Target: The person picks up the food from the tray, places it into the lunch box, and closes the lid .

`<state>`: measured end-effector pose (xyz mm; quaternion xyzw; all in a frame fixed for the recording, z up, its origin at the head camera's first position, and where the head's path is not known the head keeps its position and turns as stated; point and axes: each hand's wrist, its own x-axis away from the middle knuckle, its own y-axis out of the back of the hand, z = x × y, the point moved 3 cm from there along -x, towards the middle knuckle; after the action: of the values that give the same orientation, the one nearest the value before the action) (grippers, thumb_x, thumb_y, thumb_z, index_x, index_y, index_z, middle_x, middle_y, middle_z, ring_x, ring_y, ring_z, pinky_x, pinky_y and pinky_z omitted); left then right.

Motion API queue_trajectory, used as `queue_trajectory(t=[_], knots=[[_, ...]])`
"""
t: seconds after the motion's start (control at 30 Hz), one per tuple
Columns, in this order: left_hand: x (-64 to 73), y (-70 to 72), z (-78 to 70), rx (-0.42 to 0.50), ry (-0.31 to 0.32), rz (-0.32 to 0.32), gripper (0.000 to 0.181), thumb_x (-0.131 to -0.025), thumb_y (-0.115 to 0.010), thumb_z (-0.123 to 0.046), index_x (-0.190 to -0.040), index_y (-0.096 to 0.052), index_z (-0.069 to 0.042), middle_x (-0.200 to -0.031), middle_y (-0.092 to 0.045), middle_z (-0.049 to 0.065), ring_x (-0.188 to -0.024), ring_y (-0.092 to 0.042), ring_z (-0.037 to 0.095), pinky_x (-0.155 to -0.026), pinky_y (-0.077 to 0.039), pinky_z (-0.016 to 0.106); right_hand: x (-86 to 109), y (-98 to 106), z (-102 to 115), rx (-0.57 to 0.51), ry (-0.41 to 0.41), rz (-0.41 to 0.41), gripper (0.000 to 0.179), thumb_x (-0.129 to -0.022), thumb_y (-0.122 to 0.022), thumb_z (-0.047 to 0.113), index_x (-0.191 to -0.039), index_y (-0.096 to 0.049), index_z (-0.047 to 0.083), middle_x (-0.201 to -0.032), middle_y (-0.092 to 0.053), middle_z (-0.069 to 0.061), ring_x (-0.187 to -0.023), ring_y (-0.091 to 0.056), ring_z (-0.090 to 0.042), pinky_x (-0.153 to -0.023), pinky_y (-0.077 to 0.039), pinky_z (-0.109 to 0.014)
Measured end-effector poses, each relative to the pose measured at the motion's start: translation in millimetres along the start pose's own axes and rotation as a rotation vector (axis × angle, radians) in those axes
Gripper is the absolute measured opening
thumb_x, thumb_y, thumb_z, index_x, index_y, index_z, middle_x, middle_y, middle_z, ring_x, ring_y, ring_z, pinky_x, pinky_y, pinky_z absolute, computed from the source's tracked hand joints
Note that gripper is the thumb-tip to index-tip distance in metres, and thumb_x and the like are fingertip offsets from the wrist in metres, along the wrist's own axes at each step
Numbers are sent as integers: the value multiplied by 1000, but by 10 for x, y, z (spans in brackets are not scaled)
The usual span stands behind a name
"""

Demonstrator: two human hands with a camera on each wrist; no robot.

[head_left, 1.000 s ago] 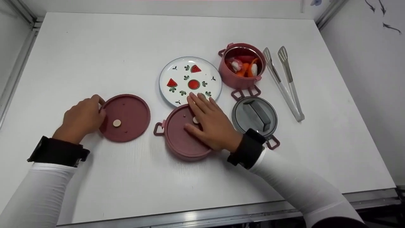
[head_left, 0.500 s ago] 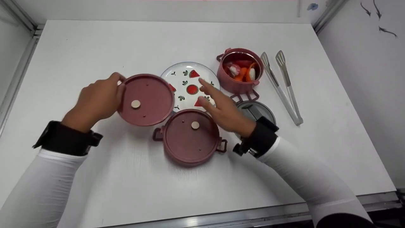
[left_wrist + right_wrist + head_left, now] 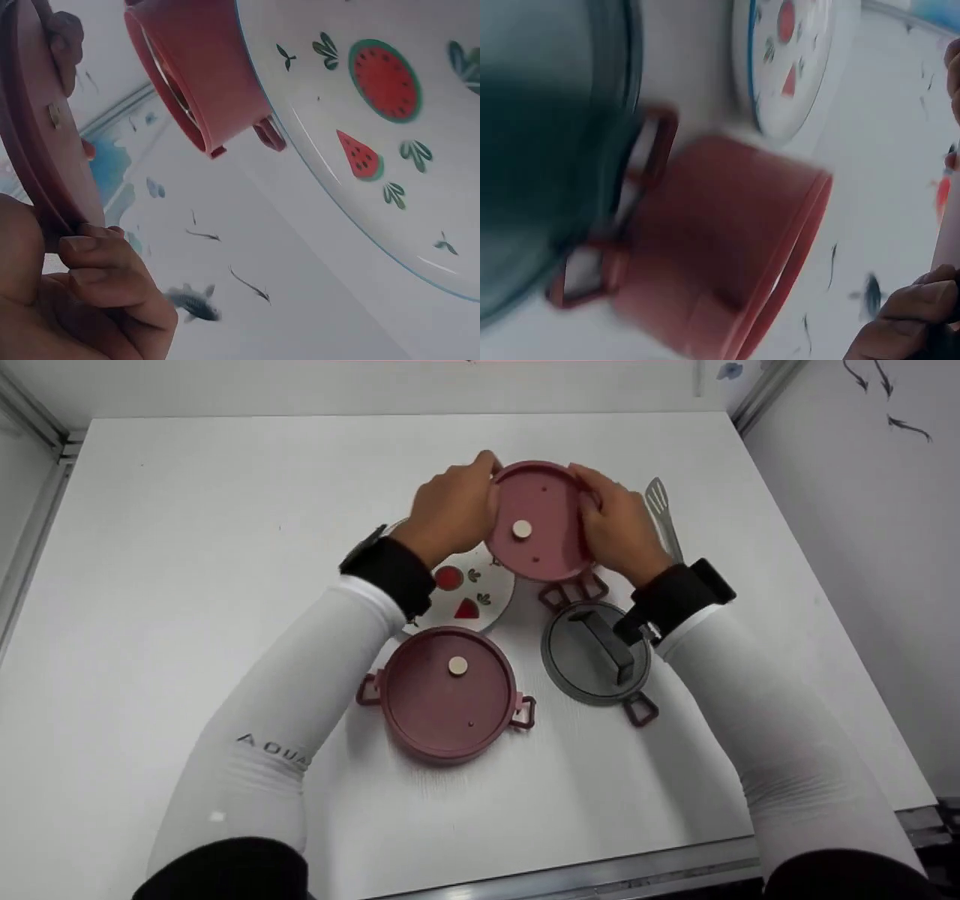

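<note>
Both hands hold a round dark-pink pot lid (image 3: 551,540) with a small pale knob, raised in the air. My left hand (image 3: 454,514) pinches its left rim, and my right hand (image 3: 624,531) grips the right side. In the head view the lid hides the small pink pot beneath it. That pot (image 3: 206,64) shows in the left wrist view, apart from the lid (image 3: 49,127). The right wrist view has the pot (image 3: 712,232) tilted by the camera angle, with the right hand's fingers (image 3: 907,315) at the frame's edge.
A wider pink pot (image 3: 446,712) wearing its own lid stands in front. Partly behind the left forearm lies a white plate (image 3: 495,596) with watermelon prints. A grey lid (image 3: 574,660) with a bar handle sits right of centre, and metal tongs (image 3: 660,506) show behind the right hand.
The left hand has lifted the lid off the table and carried it right and away, over the small pot. The right hand has left the wider pot's lid and taken hold of the raised one.
</note>
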<state>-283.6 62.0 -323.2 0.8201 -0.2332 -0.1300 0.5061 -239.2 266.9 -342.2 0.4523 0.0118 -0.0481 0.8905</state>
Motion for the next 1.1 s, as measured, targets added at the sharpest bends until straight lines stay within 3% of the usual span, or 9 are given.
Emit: queue_trajectory(t=[0.17,0.23,0.4,0.57,0.73,0.83,0.9,1.0,1.1], knots=[[-281,-177,-200,-111,-35,69,41,-106,-41,-20,-145,-40,-9,-131,-61,13,-120,-61,25,-94,-53,40,-156,115,-226,322,-62,11,49,-109,-29,31,-157,-33,24,-126,-67,-23,-105,-67,-39,-100,-48,-52],[-364,-222,-236,-151,-38,59,41,-105,-44,-18,-146,-41,-9,-132,-60,14,-122,-60,27,-95,-54,42,-201,98,-266,380,-80,15,49,-109,-28,30,-158,-32,22,-125,-66,-25,-103,-67,-43,-84,-54,-55],[-470,-290,-208,-255,-32,20,44,-105,-43,-17,-148,-40,-8,-130,-61,17,-118,-63,32,-94,-54,47,-278,-22,-248,487,-114,16,50,-108,-29,23,-158,-31,18,-123,-66,-28,-104,-66,-45,-85,-54,-58],[-442,-367,-80,-324,7,-1,43,-106,-42,-20,-147,-43,-8,-127,-63,18,-115,-65,33,-93,-55,46,-328,-183,-185,570,-95,53,52,-107,-30,20,-158,-30,15,-118,-67,-28,-102,-66,-44,-88,-54,-58],[-388,-404,-31,-363,22,-5,37,-108,-39,-19,-141,-50,-6,-124,-65,18,-113,-66,33,-92,-55,44,-346,-247,-160,600,-72,26,44,-106,-32,21,-142,-52,6,-117,-67,-27,-103,-67,-44,-86,-55,-58],[-405,-449,-23,-397,7,-19,37,-108,-39,-17,-141,-50,-6,-122,-66,17,-111,-67,32,-91,-56,44,-342,-270,-153,533,-87,-19,42,-107,-34,27,-132,-59,4,-118,-66,-26,-108,-64,-43,-90,-54,-57],[-436,-487,-16,-414,-1,-39,37,-108,-39,-17,-141,-50,-6,-122,-66,17,-109,-67,32,-90,-56,44,-345,-312,-133,456,-89,-7,47,-107,-34,32,-141,-53,6,-128,-59,-26,-119,-58,-42,-97,-50,-56],[-491,-536,0,-425,-5,-70,37,-108,-39,-19,-142,-50,-8,-122,-66,16,-107,-68,32,-89,-57,43,-359,-403,-93,361,-66,62,56,-108,-33,38,-158,-30,12,-147,-44,-25,-137,-44,-40,-110,-41,-54],[-526,-556,0,-435,-5,-92,38,-108,-37,-21,-141,-51,-9,-121,-66,15,-106,-69,31,-88,-57,43,-375,-453,-60,327,-29,103,59,-108,-33,37,-161,-19,14,-155,-36,-22,-145,-34,-38,-117,-34,-51]])
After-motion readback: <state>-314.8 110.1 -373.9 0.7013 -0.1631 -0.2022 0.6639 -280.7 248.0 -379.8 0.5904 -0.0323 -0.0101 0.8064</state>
